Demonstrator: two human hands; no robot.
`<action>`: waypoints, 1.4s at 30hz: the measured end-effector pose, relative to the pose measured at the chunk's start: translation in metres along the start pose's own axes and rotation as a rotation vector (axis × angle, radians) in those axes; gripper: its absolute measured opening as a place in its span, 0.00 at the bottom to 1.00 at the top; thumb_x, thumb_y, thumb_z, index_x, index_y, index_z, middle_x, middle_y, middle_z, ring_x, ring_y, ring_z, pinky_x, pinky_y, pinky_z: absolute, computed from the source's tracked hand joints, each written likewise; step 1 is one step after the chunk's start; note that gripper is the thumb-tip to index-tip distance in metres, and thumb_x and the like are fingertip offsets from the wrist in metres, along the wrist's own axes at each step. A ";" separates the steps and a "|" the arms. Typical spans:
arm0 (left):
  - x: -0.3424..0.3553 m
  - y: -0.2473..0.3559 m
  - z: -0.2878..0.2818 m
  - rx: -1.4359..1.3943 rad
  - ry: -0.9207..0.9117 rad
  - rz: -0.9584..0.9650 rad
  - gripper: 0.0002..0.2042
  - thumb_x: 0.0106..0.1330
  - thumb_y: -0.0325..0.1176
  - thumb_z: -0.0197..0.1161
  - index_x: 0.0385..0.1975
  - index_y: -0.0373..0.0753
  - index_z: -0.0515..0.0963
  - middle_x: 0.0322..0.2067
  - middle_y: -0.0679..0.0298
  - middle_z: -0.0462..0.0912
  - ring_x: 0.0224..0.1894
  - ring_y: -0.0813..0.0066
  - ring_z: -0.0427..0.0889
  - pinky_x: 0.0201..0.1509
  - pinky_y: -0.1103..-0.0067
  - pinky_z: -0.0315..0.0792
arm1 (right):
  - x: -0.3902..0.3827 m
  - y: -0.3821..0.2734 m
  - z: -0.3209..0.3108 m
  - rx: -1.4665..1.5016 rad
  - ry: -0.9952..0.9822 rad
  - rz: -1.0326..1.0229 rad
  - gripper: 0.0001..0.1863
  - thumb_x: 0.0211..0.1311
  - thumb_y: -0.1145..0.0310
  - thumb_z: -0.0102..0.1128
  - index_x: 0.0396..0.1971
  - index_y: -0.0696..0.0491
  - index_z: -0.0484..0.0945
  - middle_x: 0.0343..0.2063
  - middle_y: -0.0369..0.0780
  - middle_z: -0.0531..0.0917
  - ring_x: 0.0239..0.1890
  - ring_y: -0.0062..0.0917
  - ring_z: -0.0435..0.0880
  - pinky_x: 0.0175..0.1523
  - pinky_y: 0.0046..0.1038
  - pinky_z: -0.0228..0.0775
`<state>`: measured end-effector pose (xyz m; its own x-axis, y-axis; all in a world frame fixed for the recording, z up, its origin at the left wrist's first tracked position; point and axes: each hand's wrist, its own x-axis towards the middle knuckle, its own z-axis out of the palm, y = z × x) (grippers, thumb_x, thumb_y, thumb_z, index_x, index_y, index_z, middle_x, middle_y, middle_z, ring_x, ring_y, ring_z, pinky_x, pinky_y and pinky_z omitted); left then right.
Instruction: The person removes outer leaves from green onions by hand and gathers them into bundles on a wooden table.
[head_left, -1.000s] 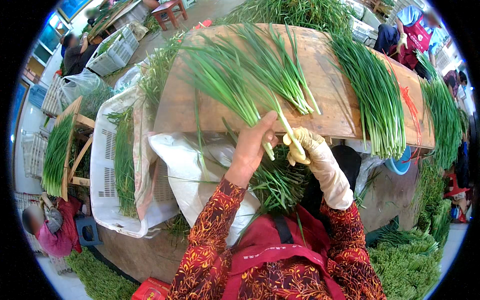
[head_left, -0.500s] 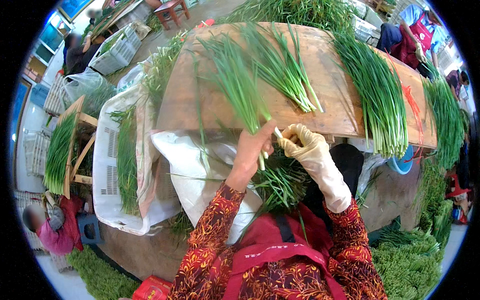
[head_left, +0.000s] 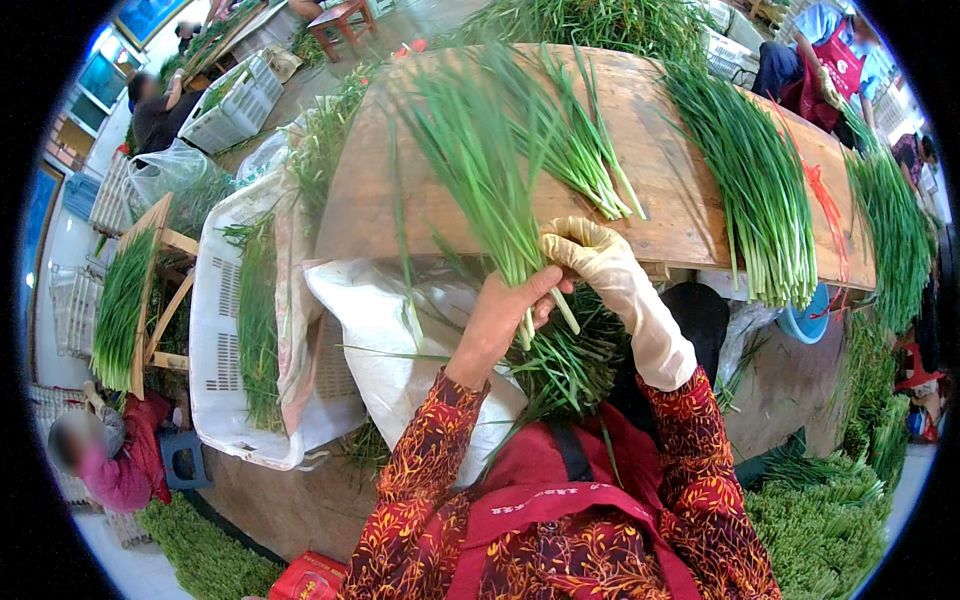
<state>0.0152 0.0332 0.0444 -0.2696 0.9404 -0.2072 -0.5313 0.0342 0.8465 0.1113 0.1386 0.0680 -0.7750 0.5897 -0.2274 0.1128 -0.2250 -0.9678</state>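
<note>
My bare left hand (head_left: pixel 500 318) is wrapped round the pale stems of a bunch of garlic chives (head_left: pixel 490 190). Their green leaves fan up over the wooden board (head_left: pixel 665 205), blurred toward the tips. Beside the stems my right hand (head_left: pixel 592 258), in a cream rubber glove, has its fingers curled in; whatever is between the fingertips is hidden. A smaller heap of chives (head_left: pixel 600 185) rests on the board just beyond. Farther right lies a thick row of chives (head_left: pixel 765 200), stems toward me. Below my hands is a dark green pile of leaves (head_left: pixel 565 370).
A white plastic crate (head_left: pixel 215 400) with greens stands left, next to a white sack (head_left: pixel 385 340). Red ties (head_left: pixel 825 205) hang over the board's right side, above a blue bucket (head_left: pixel 805 320). Co-workers sit far left, lower left and upper right.
The bunch in my left hand has spread wider, with more stems showing below the thumb. My gloved right hand has shifted slightly up and left, off the stem end it was pinching.
</note>
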 end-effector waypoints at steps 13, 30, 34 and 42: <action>0.001 0.015 -0.034 -0.159 0.382 0.339 0.10 0.60 0.38 0.51 0.35 0.40 0.68 0.28 0.68 0.72 0.32 0.81 0.71 0.35 0.85 0.69 | -0.042 0.006 -0.025 0.386 -0.182 -0.231 0.12 0.56 0.61 0.50 0.31 0.55 0.71 0.21 0.37 0.77 0.18 0.13 0.70 0.23 0.13 0.60; 0.018 0.014 -0.006 -0.354 0.303 0.183 0.10 0.61 0.37 0.50 0.37 0.40 0.66 0.18 0.75 0.63 0.15 0.88 0.58 0.20 0.87 0.57 | 0.028 -0.020 -0.096 -0.935 0.422 0.055 0.16 0.49 0.55 0.54 0.30 0.52 0.76 0.22 0.39 0.79 0.28 0.24 0.76 0.36 0.25 0.64; 0.016 0.016 -0.002 -0.302 0.140 0.190 0.11 0.61 0.38 0.49 0.39 0.38 0.66 0.18 0.74 0.63 0.12 0.90 0.54 0.16 0.88 0.55 | 0.018 -0.018 -0.109 -0.034 0.322 -0.042 0.11 0.53 0.62 0.54 0.30 0.54 0.75 0.17 0.32 0.76 0.12 0.09 0.63 0.18 0.12 0.52; 0.026 0.016 0.023 -0.292 0.049 0.148 0.19 0.59 0.41 0.53 0.48 0.39 0.64 0.25 0.74 0.64 0.15 0.92 0.57 0.17 0.90 0.56 | -0.026 -0.019 -0.041 0.115 0.179 -0.090 0.11 0.54 0.61 0.53 0.33 0.52 0.74 0.19 0.30 0.75 0.18 0.08 0.67 0.22 0.09 0.55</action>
<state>0.0187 0.0657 0.0639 -0.3956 0.9102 -0.1223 -0.6894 -0.2063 0.6944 0.1547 0.1593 0.0884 -0.6549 0.7372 -0.1664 -0.0311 -0.2463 -0.9687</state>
